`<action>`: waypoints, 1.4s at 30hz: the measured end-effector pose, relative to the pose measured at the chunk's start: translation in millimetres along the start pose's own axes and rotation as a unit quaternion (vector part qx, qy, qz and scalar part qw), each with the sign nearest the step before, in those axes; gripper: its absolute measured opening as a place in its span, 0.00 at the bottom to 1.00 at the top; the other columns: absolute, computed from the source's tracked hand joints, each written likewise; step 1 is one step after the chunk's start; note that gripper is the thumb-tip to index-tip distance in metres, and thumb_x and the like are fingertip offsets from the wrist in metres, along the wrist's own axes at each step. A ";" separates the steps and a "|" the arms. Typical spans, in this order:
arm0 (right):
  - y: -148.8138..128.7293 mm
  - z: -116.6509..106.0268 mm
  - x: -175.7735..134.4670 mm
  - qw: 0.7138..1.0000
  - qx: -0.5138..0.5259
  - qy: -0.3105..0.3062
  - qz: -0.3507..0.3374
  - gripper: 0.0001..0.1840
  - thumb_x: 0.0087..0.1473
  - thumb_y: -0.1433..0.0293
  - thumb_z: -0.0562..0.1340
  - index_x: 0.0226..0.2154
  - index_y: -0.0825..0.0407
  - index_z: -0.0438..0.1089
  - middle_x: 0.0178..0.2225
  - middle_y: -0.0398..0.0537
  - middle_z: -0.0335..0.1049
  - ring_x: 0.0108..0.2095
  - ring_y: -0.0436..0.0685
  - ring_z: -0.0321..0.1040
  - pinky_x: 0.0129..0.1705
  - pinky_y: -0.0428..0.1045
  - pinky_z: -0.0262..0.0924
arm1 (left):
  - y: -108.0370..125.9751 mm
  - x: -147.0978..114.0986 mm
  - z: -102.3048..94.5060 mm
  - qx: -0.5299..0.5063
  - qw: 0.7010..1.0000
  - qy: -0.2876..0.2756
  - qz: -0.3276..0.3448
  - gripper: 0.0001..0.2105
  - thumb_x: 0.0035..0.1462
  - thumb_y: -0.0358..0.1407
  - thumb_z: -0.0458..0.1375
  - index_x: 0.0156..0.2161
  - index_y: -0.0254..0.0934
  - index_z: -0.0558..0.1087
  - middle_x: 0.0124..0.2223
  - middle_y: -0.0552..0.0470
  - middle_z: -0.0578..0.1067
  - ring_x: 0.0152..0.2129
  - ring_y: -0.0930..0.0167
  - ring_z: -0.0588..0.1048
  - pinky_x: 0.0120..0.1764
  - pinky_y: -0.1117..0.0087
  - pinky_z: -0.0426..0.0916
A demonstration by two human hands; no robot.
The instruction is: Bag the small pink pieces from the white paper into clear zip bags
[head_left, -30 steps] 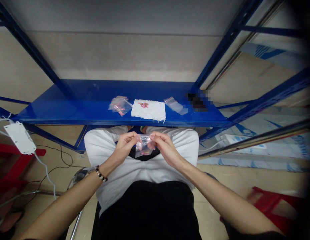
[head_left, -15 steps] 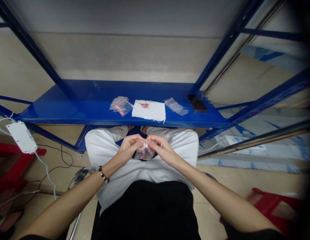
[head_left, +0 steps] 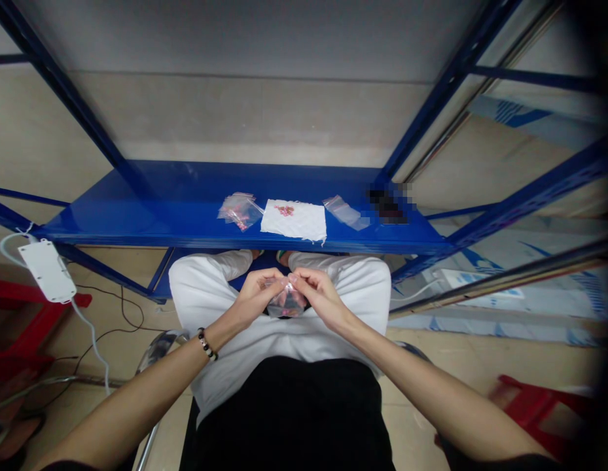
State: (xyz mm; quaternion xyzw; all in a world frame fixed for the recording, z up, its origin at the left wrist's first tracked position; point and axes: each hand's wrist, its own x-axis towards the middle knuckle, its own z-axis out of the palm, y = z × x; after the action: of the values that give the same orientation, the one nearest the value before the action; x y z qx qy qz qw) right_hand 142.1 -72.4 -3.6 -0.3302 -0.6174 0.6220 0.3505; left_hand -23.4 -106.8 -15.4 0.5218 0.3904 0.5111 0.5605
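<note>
Head view, left hand: the left hand (head_left: 254,296) is held above the lap, its fingers pinched narrowly on the top edge of a small clear bag (head_left: 286,302); a beaded bracelet (head_left: 207,344) is worn on that wrist.
Head view, right hand: the right hand (head_left: 319,298) is set against the left one, fingertips nearly touching, and its fingers are likewise pinched on the bag's upper edge.
Head view, bag: the small clear bag hangs between the two hands, just below the front edge of the blue shelf (head_left: 137,216); small pink pieces can be made out inside it, though they are too small to identify.
Head view, change: one second ago the bag was stretched flat and wide between hands held apart; half a second ago the hands had been brought together; now they are closer still and the bag is bunched under the fingertips.
Head view, meaning: it is judged that the mouth of the bag is being pressed or worked along its top strip; whether it is sealed cannot be told.
Head view, shelf: a white cloth (head_left: 294,221) with a few pink pieces (head_left: 285,210) is laid at the shelf's middle, a pile of filled bags (head_left: 239,209) just to its left, an empty bag (head_left: 347,212) to its right.
Head view, surroundings: a white power strip (head_left: 47,271) hangs at the left.
</note>
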 end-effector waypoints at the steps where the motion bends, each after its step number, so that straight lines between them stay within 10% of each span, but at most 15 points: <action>1: 0.7 0.5 -0.1 1.000 0.018 -0.002 0.016 0.22 0.58 0.53 0.61 0.22 0.52 0.65 0.17 0.39 0.59 0.18 0.48 0.53 0.21 0.45 0.51 | -1.2 0.3 0.1 -0.006 1.000 0.003 0.000 0.15 0.58 0.44 0.61 0.30 0.33 0.73 0.23 0.53 0.72 0.21 0.75 0.68 0.28 0.74 0.62; 14: -4.1 -12.0 5.4 0.995 0.057 0.066 -0.045 0.16 0.58 0.63 0.62 0.23 0.53 0.65 0.19 0.39 0.62 0.17 0.46 0.53 0.22 0.44 0.48 | 3.0 6.9 -5.4 0.074 0.991 0.088 0.070 0.15 0.60 0.43 0.60 0.28 0.32 0.73 0.25 0.52 0.72 0.23 0.75 0.68 0.29 0.74 0.62; 20: -6.8 -13.1 4.5 0.999 0.000 -0.037 -0.023 0.21 0.61 0.57 0.60 0.23 0.54 0.68 0.20 0.42 0.64 0.22 0.49 0.58 0.26 0.45 0.51 | 2.0 4.2 -7.0 0.057 0.995 0.068 0.051 0.15 0.60 0.41 0.60 0.27 0.32 0.74 0.26 0.52 0.70 0.25 0.74 0.67 0.30 0.74 0.60; 31: -8.8 -5.6 -6.3 0.999 -0.005 -0.041 -0.004 0.23 0.61 0.52 0.57 0.29 0.54 0.70 0.20 0.43 0.65 0.20 0.49 0.59 0.24 0.46 0.53 | -6.4 8.5 -5.8 0.052 0.996 0.064 0.031 0.19 0.61 0.44 0.58 0.24 0.32 0.70 0.24 0.54 0.67 0.23 0.75 0.64 0.29 0.75 0.58; 42: -4.3 -4.0 -4.5 0.994 -0.002 0.088 -0.057 0.22 0.60 0.54 0.60 0.25 0.53 0.64 0.20 0.40 0.60 0.21 0.48 0.57 0.23 0.44 0.50 | -13.1 4.2 16.6 -0.037 0.999 -0.013 -0.025 0.19 0.60 0.47 0.59 0.31 0.31 0.76 0.29 0.47 0.76 0.25 0.71 0.73 0.32 0.71 0.68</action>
State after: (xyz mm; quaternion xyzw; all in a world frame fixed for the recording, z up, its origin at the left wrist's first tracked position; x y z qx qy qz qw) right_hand 148.0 -74.0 0.6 -0.3486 -0.6034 0.5679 0.4380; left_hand -4.3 -104.9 -25.4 0.4973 0.3766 0.5043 0.5971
